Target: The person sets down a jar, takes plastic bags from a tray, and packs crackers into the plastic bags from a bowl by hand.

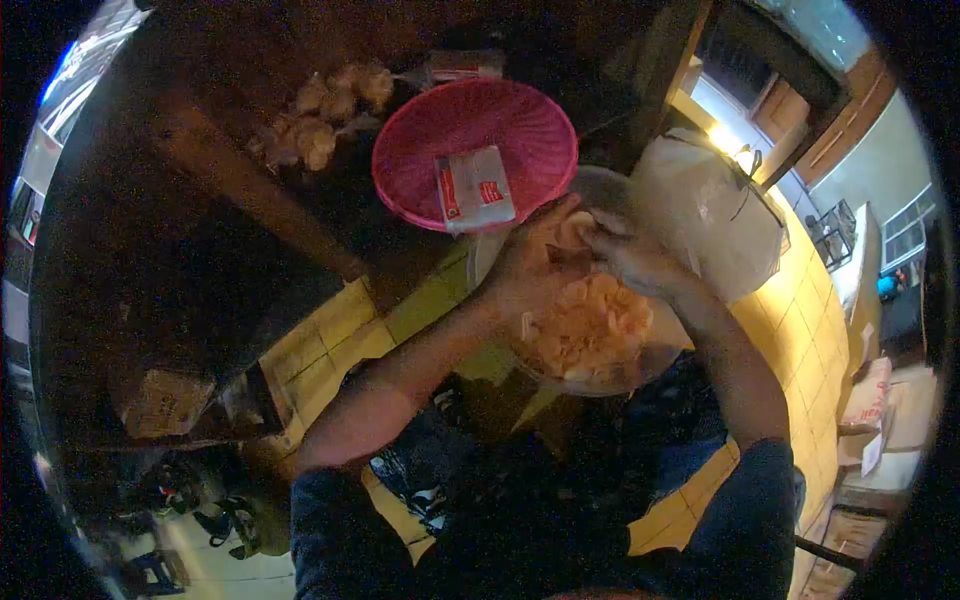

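My left hand (pixel 535 255) and my right hand (pixel 635 255) are close together over a wide bowl (pixel 660 370) of orange-yellow chips (pixel 585 325). Pale round pieces (pixel 576 230), which look like chips, show between the hands. The left fingers curl around them; whether a clear bag encloses them is not plain. My right fingers are bent inward beside the pieces, and their tips are partly hidden. Just beyond the left hand stands a pink basket (pixel 410 180) with a labelled clear packet (pixel 475 188) inside.
A large, pale, full plastic bag (pixel 710 215) stands right of the bowl. Several filled clear bags (pixel 325 110) lie at the back left, and another packet (pixel 465 66) sits behind the basket. A cardboard box (pixel 168 402) is at the left. Yellow tiles (pixel 330 335) cover the floor.
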Tool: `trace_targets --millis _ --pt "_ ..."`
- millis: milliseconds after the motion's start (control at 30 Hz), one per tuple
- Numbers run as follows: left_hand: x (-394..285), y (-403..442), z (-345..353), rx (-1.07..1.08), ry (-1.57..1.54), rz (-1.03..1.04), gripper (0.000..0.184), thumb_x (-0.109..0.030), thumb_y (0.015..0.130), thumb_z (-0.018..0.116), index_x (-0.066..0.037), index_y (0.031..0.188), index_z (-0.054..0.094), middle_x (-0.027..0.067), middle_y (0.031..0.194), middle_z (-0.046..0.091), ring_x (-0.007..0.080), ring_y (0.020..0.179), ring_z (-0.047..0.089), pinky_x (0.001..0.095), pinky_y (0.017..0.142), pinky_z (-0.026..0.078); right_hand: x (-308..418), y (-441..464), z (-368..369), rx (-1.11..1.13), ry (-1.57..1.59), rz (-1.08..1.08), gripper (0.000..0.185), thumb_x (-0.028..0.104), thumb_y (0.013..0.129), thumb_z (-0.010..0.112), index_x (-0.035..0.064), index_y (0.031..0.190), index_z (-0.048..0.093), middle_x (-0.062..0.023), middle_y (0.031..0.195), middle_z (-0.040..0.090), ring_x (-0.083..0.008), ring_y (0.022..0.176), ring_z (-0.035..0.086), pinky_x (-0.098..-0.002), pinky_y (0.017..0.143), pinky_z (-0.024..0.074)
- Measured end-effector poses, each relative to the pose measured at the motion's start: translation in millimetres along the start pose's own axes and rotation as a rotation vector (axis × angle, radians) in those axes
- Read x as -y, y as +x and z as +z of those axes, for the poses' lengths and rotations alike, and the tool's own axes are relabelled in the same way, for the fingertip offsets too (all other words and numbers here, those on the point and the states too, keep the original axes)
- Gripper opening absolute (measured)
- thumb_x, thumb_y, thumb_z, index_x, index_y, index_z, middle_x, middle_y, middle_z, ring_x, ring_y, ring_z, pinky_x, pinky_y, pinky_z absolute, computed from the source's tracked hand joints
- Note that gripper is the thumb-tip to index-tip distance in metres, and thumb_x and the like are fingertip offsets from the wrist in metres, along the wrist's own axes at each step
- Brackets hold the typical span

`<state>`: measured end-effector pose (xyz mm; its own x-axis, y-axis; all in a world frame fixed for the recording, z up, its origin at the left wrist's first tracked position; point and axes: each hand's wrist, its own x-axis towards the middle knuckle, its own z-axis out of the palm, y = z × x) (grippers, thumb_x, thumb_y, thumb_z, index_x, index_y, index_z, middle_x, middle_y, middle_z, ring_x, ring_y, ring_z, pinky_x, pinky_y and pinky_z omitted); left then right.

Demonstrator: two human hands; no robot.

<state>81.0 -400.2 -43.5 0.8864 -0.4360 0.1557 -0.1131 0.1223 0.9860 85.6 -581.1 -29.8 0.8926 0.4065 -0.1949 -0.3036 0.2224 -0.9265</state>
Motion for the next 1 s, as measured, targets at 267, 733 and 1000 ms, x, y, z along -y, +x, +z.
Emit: trace_targets --millis 267,733,1000 --pt "-31.3 -13.7 8.8 0.096 0.513 0.194 0.067 -0.003 0.067 0.067 0.003 0.129 0.041 0.0188 0.128 0.046 0.0277 0.12 0.046 0.0333 0.099 0.038 -2.3 5.5 16.1 0.066 -1.259 -0.079 0.03 0.014 0.087 0.053 0.0033 0.116 0.053 -0.0105 0.113 0.059 -0.0215 0.101 0.057 -0.0346 0.085 0.0468" --pt "-36.7 -10.6 -9.2 0.19 0.014 -0.228 0.041 -0.011 0.08 0.059 -0.008 0.12 0.056 0.0014 0.107 0.061 0.0102 0.096 0.056 0.0254 0.073 0.047 31.1 -23.6 33.3 0.25 -1.469 -0.138 0.024 0.009 0.08 0.06 0.0049 0.104 0.06 -0.0147 0.096 0.064 -0.0256 0.086 0.062 -0.036 0.077 0.049" --pt "-26.3 -7.1 -29.8 -0.056 0.23 -0.143 0.031 -0.005 0.079 0.058 -0.003 0.11 0.061 0.0034 0.098 0.064 0.009 0.076 0.058 0.0238 0.064 0.048 40.7 -33.9 19.1 0.022 -0.872 -0.385 0.043 0.014 0.085 0.06 0.0034 0.124 0.048 -0.0188 0.113 0.058 -0.0309 0.097 0.059 -0.0358 0.089 0.0464"
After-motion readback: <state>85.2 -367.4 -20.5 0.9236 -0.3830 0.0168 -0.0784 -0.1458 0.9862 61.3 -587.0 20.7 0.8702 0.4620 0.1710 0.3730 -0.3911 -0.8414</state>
